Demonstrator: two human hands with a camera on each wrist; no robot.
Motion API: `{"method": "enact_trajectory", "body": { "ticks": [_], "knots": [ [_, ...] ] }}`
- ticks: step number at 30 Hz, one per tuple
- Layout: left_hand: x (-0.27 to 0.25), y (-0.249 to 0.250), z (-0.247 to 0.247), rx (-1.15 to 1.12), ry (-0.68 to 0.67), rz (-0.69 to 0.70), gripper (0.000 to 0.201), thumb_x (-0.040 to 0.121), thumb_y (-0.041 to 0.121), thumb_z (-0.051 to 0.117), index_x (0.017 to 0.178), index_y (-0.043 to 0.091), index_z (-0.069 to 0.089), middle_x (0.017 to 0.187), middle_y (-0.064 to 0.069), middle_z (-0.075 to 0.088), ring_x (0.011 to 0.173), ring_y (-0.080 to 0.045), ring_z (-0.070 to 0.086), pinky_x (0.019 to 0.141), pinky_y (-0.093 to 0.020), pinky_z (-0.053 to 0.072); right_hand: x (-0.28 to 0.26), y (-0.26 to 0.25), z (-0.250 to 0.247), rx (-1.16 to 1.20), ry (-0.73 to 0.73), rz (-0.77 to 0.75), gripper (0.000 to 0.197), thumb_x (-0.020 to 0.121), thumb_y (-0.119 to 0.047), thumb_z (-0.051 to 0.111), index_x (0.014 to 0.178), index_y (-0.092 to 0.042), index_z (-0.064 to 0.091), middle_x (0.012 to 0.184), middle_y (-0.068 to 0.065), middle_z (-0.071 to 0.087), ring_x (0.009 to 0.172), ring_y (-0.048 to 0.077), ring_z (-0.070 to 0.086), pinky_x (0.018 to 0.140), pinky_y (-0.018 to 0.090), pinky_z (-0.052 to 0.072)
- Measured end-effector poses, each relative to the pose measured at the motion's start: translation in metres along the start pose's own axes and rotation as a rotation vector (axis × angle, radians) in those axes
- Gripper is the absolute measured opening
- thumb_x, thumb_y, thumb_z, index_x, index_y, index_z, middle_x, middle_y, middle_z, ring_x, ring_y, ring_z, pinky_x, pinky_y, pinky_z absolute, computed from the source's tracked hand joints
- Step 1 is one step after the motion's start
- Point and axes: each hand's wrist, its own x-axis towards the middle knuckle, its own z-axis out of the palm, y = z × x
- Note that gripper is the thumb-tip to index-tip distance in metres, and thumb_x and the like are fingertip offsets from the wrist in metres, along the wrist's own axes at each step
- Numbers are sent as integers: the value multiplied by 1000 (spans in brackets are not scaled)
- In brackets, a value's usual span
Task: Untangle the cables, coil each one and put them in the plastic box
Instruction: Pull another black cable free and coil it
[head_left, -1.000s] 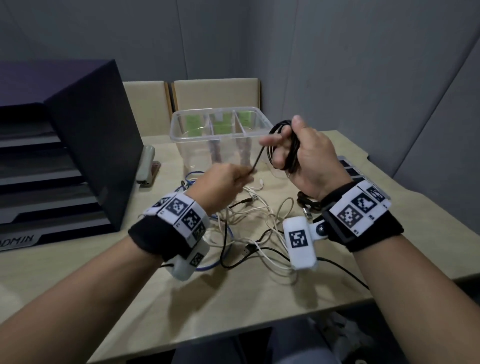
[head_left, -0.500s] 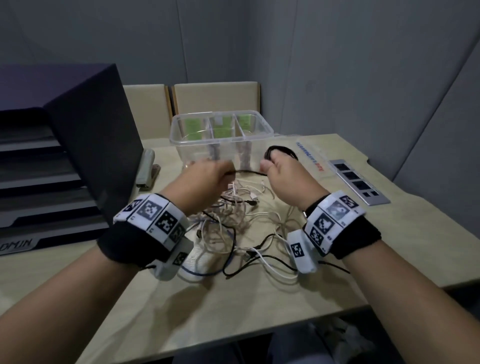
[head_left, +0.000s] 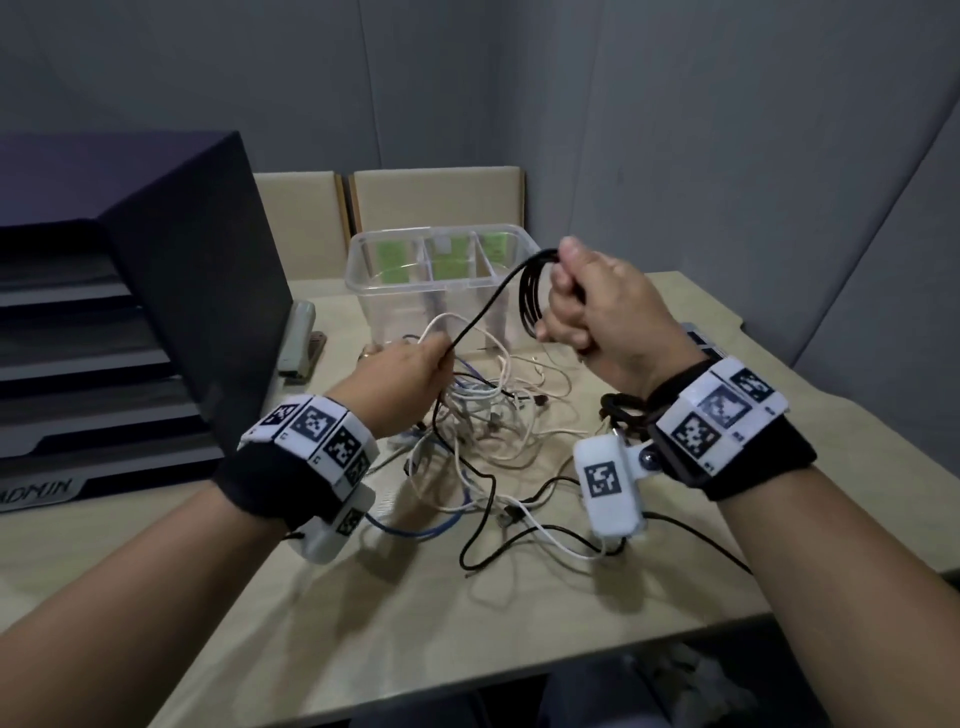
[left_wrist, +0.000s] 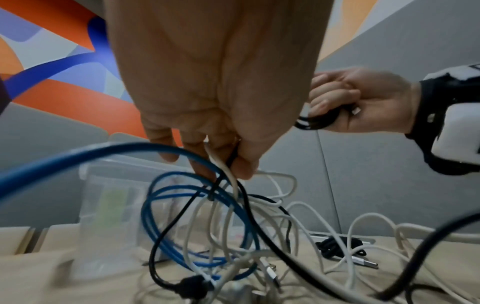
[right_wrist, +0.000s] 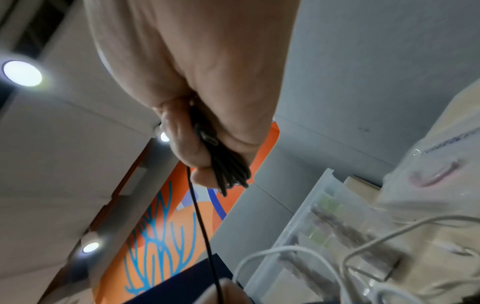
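Head: right hand (head_left: 597, 312) raised, clenched round finished loops of black cable (head_left: 530, 296), clear of the tangle (head_left: 483, 415) beside plastic box (head_left: 363, 260).
Left wrist: left hand (left_wrist: 207, 82) pinching the black strand, probably a white one too.
Right wrist: coil clamped, tail taut.

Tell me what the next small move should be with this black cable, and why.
Probably wind one more loop: the right hand grips the black coil, while the left hand pinches its loose run, which trails into the tangle. A white cable is pinched too, so release that first.
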Motion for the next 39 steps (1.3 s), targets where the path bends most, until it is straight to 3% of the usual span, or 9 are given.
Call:
{"method": "enact_trajectory", "body": {
  "ticks": [5,7,10,13,16,18,25,33,39],
  "knots": [
    [1,1,1,43,-147,-40,13,99,30,30,90,22,35,79,-1,47,85,-27,45,86,-41,32,0,-12,2,288,113,-38,37,103,-30,31,70,-16,40,55,4,59,39,13,42,55,28,44],
    [0,5,1,98,-205,7,13,98,33,32,89,26,39,83,3,49,90,-23,43,85,-40,30,1,-13,4,462,130,-56,36,103,-30,32,73,-14,43,93,18,71,67,19,68,62,28,53],
    [-1,11,-2,133,-267,77,13,97,35,36,85,33,41,86,9,49,91,-17,41,80,-37,26,4,-7,9,549,206,-86,30,103,-25,35,80,-9,47,116,19,62,110,24,62,91,35,52],
    [-2,15,-10,133,-240,127,14,98,33,38,93,26,49,87,4,54,87,-21,43,77,-34,30,2,4,11,-183,329,-115,20,102,-26,39,97,-13,54,96,5,62,87,14,60,79,31,48],
    [0,15,-16,75,-132,141,19,98,29,39,98,17,54,87,-7,60,81,-27,50,67,-32,35,2,25,9,-1017,107,-73,16,101,-26,40,100,-11,46,101,14,57,94,28,54,73,34,37],
    [4,10,-18,33,-92,115,19,97,24,40,99,14,56,81,-5,58,76,-26,52,65,-32,38,1,35,9,-1214,-28,10,18,99,-29,42,90,-14,40,99,14,56,93,29,54,73,35,38],
    [3,-5,-12,160,-357,109,40,83,39,64,121,26,56,116,-2,52,110,-24,50,89,-39,47,-7,38,6,-1033,-168,55,34,92,-34,58,86,-1,61,63,2,53,57,15,48,55,28,35],
    [13,-18,-28,190,-9,59,24,90,36,57,114,32,57,106,3,65,102,-23,54,83,-35,36,-6,18,3,-452,45,-50,20,96,-15,51,78,-12,57,46,-10,54,60,20,51,65,25,48],
    [14,-23,-53,41,137,-4,21,94,39,50,102,22,60,98,-4,60,94,-28,54,80,-38,37,8,10,-13,-281,184,-141,20,97,-16,51,77,-13,55,66,14,46,42,8,46,87,42,55]
  ]
}}
